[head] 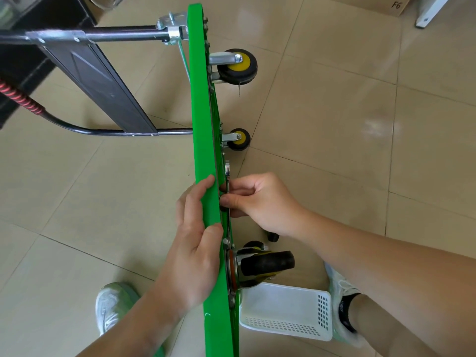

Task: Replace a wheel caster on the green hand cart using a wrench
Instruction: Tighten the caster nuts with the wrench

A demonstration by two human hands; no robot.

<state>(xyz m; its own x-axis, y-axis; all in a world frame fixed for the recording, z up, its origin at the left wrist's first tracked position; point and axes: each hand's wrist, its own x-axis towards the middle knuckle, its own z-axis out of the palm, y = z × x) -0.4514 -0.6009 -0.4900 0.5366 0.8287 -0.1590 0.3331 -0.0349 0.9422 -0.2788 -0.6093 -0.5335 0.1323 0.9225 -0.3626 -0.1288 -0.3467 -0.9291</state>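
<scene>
Green cart deck [203, 124] stands on edge. L hand [195, 243] grips its rim. R hand [262, 202] pinches wrench [227, 176] at underside, above swivel caster [268, 264]. Step: prob. working a mount nut. Next: seat wrench square, then turn.

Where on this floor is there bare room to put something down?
Bare tiles lie right of the two yellow-hubbed casters, and left of the green deck between the black handle and the left shoe. It is crowded low down: black caster, white basket, right hand on the wrench.
</scene>
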